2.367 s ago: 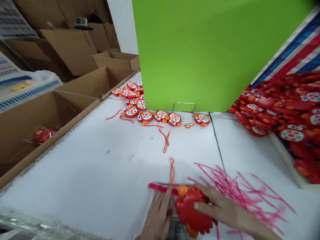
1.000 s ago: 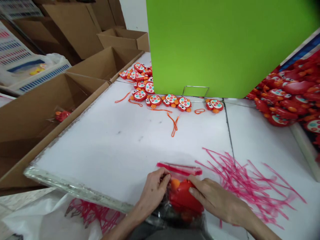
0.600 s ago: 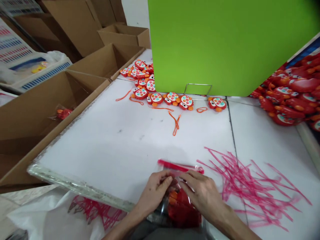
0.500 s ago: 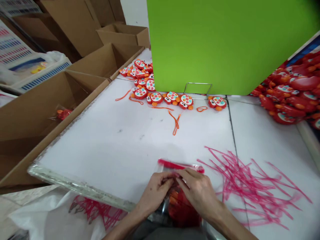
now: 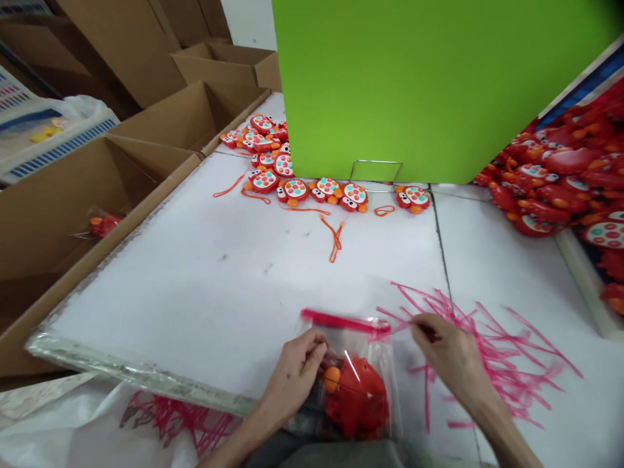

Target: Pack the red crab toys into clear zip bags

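Lying back up inside a clear plastic bag [image 5: 394, 383], at the near edge of the white table [image 5: 234, 273] in front of the person: one red, rounded plastic toy [image 5: 359, 396] with an orange knob on its upper left. Bag has a bright pink band [image 5: 336, 320] across its top. Left hand [image 5: 295, 370] pinches the bag's film on the left side, thumb and fingers together, right by the orange knob. Right hand [image 5: 451, 351] is off the toy, over the near-left part of a loose heap of thin pink plastic strips [image 5: 507, 370]; fingers curled, tips nearly together beside a strip end, can't tell if it grips it. Further up the table: orange cord loops [image 5: 335, 240], then a row of red toys with white dotted faceplates [image 5: 353, 195], bunching into a pile at the far left. Behind them, a flat green panel [image 5: 390, 84] with a bent wire stand [image 5: 376, 162] at its foot. Far right: a big heap of red toys [image 5: 550, 175] in a pale-edged tray [image 5: 580, 279]. Left of the table: a brown cardboard box [image 5: 160, 162] with a wrapped red item [image 5: 104, 225] inside. Bottom left: a white plastic sack [image 5: 97, 422] beside more pink strips [image 5: 180, 416].
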Motion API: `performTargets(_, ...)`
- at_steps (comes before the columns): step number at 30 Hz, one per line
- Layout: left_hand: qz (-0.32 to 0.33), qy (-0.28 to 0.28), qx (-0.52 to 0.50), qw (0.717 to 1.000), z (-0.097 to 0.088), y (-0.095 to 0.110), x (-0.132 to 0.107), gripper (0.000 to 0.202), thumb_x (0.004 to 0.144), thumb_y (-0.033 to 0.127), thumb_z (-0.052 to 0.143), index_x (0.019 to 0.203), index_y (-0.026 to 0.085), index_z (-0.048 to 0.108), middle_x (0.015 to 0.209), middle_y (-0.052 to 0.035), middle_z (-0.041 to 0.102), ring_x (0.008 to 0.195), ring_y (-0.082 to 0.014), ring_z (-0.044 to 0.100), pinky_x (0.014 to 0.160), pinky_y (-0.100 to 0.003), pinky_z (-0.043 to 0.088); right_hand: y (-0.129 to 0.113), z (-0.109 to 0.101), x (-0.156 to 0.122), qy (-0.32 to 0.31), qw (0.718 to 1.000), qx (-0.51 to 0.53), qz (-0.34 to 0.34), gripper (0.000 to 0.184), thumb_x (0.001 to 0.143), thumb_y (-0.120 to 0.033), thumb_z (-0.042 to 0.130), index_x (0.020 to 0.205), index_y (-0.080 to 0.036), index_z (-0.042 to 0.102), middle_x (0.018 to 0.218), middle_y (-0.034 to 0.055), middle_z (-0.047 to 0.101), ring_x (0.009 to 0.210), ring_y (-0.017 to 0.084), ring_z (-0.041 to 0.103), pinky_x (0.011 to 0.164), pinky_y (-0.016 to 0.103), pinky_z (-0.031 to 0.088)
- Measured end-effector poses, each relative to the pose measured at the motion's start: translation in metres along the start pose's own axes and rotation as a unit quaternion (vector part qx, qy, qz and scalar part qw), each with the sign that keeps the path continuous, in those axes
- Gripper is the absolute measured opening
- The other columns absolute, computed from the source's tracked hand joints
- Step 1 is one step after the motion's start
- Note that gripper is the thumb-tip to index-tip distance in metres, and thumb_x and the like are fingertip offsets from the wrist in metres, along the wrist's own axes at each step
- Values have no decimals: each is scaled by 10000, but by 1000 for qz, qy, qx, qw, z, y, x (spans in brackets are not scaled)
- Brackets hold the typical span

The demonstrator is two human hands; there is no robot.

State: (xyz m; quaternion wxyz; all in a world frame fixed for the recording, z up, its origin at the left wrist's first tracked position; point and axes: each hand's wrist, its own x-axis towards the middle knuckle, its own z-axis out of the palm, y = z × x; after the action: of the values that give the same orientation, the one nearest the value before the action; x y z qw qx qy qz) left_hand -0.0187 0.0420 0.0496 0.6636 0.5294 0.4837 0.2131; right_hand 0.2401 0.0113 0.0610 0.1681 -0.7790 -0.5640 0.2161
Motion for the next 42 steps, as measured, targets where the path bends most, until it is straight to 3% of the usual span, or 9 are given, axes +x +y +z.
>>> performTargets(3, -8, -2, -35, 999, -4, -3, 4, 140, 860, 287, 429, 822, 173, 501, 814, -53, 660, 742, -176, 638, 671, -275, 489, 67, -24, -8, 8, 985, -133, 108, 178, 790, -364, 484, 785, -238, 610, 700, 19, 670, 660, 232, 631, 552, 299, 430)
performTargets(6, -20, -7, -57, 998, -4, -2, 6, 141, 849, 298, 449, 806, 172, 492, 823, -56, 664, 744, -177, 640, 677, -291, 496, 95, -41, -23, -8, 962, -246, 119, 250, 824, -405, 409, 846, -256, 609, 877, 48, 669, 686, 269, 632, 505, 327, 417)
performTargets(9, -30, -11, -73, 997, -4, -1, 7, 130, 841, 296, 467, 825, 168, 489, 814, -59, 668, 742, -182, 642, 669, -296, 496, 77, -47, -34, 42, 956, -274, 95, 282, 845, -369, 357, 999, -276, 574, 1091, 52, 598, 664, 227, 626, 481, 316, 416)
performTargets(12, -33, -12, -80, 996, -4, -1, 7, 128, 836, 290, 480, 828, 162, 488, 832, -70, 671, 760, -185, 644, 674, -291, 490, 35, -43, -33, 61, 985, -157, 30, 245, 835, -327, 387, 942, -259, 596, 1037, 36, 616, 684, 180, 618, 563, 292, 452)
performTargets(17, -38, -6, -90, 995, -3, -3, 7, 133, 833, 293, 485, 815, 161, 484, 823, -68, 670, 742, -176, 647, 676, -284, 483, -15, -9, -10, -171, 977, 124, -8, 242, 789, -340, 528, 951, -186, 620, 764, 27, 664, 615, 154, 593, 576, 266, 461)
performTargets(22, -41, -16, -97, 994, -4, -4, 7, 128, 827, 308, 482, 817, 181, 466, 810, -49, 663, 716, -171, 637, 655, -287, 483, -14, 20, 2, -240, 927, 287, -17, 97, 743, -246, 574, 777, -158, 595, 675, -9, 613, 655, 144, 583, 591, 248, 444)
performTargets(33, -17, 37, 32, 999, -8, -8, 7, 181, 778, 180, 398, 622, 166, 487, 615, 24, 499, 604, -122, 489, 558, -210, 364, -10, 29, -22, -173, 968, 148, -106, 257, 760, -40, 365, 674, -170, 570, 740, 26, 569, 686, 140, 546, 667, 275, 429)
performTargets(38, -49, 34, 8, 998, -6, 2, 0, 227, 747, 269, 532, 597, 186, 382, 583, 16, 565, 623, -152, 579, 559, -222, 409, -10, -21, -30, -139, 983, 82, -85, 220, 850, -196, 377, 839, -188, 597, 919, 80, 584, 799, 189, 566, 730, 336, 463)
performTargets(42, -25, 123, 5, 992, -49, 21, -15, 250, 737, 307, 568, 628, 201, 369, 656, -12, 638, 720, -203, 640, 614, -278, 479, 39, -68, -40, -129, 980, 147, -35, 297, 863, -407, 391, 916, -238, 630, 977, 77, 655, 936, 226, 592, 805, 338, 484)
